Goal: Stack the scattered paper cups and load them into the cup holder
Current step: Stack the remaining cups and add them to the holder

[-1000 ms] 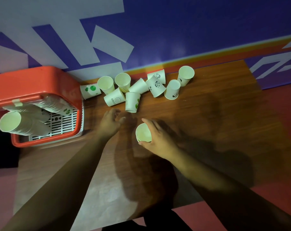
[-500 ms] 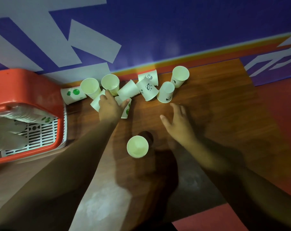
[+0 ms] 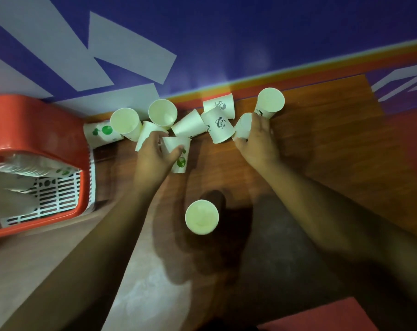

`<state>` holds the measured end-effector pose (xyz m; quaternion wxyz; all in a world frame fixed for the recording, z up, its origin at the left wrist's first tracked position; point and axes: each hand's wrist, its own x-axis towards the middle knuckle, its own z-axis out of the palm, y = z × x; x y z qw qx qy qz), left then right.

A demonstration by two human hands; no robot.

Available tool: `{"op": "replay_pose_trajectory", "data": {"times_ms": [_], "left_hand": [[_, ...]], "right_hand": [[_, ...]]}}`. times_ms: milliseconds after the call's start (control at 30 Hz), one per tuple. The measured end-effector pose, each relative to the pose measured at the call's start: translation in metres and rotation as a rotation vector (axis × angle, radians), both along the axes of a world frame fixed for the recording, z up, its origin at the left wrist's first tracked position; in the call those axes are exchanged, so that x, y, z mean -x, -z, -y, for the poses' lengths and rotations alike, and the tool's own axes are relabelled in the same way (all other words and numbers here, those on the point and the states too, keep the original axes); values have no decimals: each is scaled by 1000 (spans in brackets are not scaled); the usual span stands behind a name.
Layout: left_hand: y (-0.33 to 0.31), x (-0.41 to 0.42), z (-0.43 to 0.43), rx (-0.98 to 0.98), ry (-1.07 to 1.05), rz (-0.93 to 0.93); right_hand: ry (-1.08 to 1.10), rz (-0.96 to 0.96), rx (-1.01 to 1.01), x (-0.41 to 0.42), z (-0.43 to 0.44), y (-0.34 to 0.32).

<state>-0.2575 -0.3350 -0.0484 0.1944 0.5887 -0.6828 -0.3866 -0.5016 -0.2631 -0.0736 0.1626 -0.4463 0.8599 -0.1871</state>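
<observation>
The left hand (image 3: 154, 154) is gripping a green-printed cup (image 3: 178, 152), with the thumb and fingers curling round its wide end; whether that cup is lying down or being lifted, I cannot tell. The right hand (image 3: 258, 142) is closing round a small upright cup (image 3: 243, 124), thumb on one side and fingers on the other. Around both hands, the other loose cups (image 3: 220, 127) are standing or lying in a cluster on the wooden surface (image 3: 322, 151), close to the wall (image 3: 250, 32). None of them is visibly nested. 1 lone cup (image 3: 202, 217) is standing upright nearer the person, apart from the cluster. At the far left, the red cup holder (image 3: 35, 125) is carrying long blurred stacks (image 3: 23, 167). Judging by this, part of the loading is done, while roughly 10 cups are waiting to be stacked and loaded.
</observation>
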Motion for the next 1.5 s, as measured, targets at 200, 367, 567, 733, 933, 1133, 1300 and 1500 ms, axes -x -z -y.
{"op": "replay_pose_trajectory", "data": {"times_ms": [200,367,567,733,933,1133,1300,1500], "left_hand": [[-56,-34,-43,-150,-13,-397],[-69,-54,-77,-271,147,-449],[-63,-55,-103,-223,272,-349],[-46,-54,-112,-162,397,-293],[-37,-51,-118,-157,463,-247],[-29,-47,-128,-78,604,-19],[-48,-46,-130,-128,526,-118],[-74,-31,-136,-77,447,-355]], "right_hand": [[-12,-118,-2,0,7,4],[57,-14,30,-8,-10,-4],[279,437,238,-30,-53,-43],[609,828,333,-55,-101,-53],[668,898,314,-68,-128,-63],[671,953,305,-63,-134,-82],[669,1469,449,-68,-133,-97],[554,1625,377,-103,-128,-109]]}}
